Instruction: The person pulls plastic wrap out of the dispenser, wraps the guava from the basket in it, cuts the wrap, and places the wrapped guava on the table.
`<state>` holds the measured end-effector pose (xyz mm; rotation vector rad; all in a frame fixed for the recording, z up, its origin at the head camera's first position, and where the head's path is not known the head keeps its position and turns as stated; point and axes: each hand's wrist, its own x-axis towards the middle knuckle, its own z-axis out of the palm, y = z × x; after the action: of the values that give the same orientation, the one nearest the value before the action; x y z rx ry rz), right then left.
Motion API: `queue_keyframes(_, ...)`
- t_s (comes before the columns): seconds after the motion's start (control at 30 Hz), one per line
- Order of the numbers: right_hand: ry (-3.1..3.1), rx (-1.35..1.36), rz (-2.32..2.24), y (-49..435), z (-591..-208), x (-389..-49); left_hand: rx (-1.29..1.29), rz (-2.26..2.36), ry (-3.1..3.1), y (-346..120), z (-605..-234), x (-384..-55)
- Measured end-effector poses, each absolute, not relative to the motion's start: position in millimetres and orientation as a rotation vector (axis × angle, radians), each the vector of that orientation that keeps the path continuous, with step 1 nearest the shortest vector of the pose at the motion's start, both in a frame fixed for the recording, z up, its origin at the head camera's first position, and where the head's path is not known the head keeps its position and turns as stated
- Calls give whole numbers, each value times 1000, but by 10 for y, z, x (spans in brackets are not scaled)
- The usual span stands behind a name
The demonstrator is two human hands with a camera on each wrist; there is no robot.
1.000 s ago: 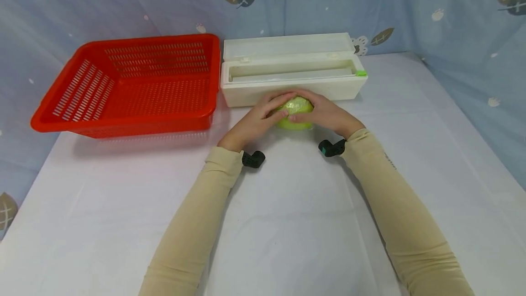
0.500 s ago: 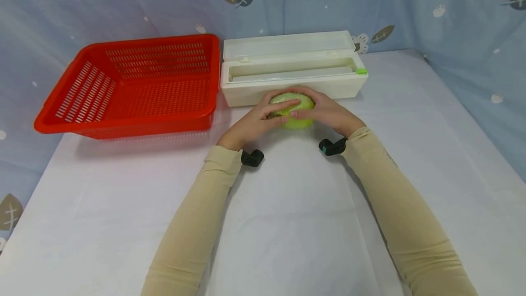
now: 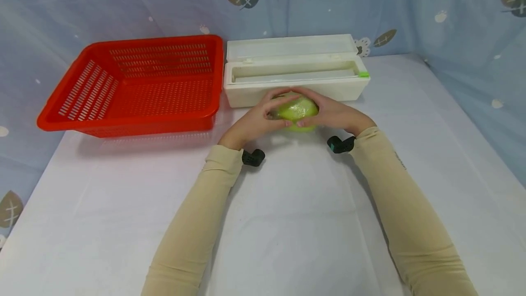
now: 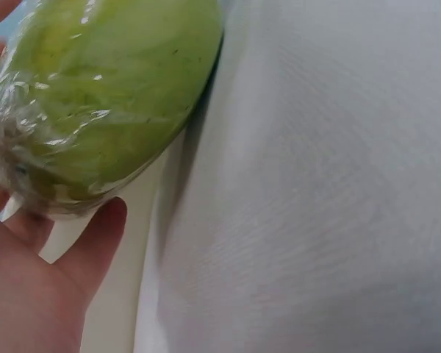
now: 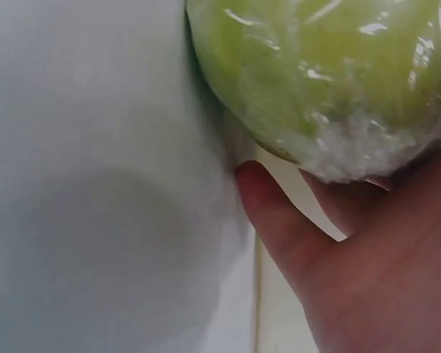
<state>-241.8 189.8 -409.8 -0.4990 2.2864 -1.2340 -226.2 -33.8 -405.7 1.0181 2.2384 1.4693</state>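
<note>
A yellowish-green fruit in clear cling film sits on the white cloth, right in front of a white film dispenser box. From the left my left hand curves around it, fingers over the far side and thumb along the near side. My right hand cups the other side the same way, and both sets of fingertips meet behind the fruit. In the left wrist view the film on the fruit is bunched and wrinkled towards the palm. The right wrist view shows crumpled film on the fruit near the fingers too.
The long white dispenser box has its lid raised and a green tab at its right end. Left of it stands a red slotted plastic basket. A blue leaf-print curtain hangs behind.
My right hand has shifted slightly to the right, and the thumbs have moved farther apart along the fruit's near side. More of the fruit shows between the hands. The dispenser and basket stay put.
</note>
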Motion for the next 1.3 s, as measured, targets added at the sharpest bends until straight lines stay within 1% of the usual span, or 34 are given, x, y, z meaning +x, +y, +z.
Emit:
queue_keyframes(0.2, 2306, -495, -1192, 1953, -4149, -2477, 859, 1555, 2196, -354, -4056, -2299)
queue_keyframes(0.33, 2314, -485, -1170, 1987, -4139, -2481, 811, 1551, 2187, -361, -4066, -2304)
queue_keyframes(0.7, 2281, -515, -1177, 2013, -3922, -2325, 820, 1461, 2199, -377, -4057, -2320)
queue_keyframes(0.97, 2264, -561, -1133, 2136, -4152, -2450, 842, 1330, 2157, -334, -4012, -2328)
queue_keyframes(1.03, 2255, -568, -1140, 2159, -4197, -2476, 853, 1302, 2169, -313, -4034, -2341)
queue_keyframes(1.13, 2245, -575, -1162, 2170, -4226, -2490, 858, 1299, 2199, -291, -4166, -2419)
queue_keyframes(1.3, 2216, -565, -1210, 2165, -4200, -2487, 831, 1242, 2290, -278, -4358, -2553)
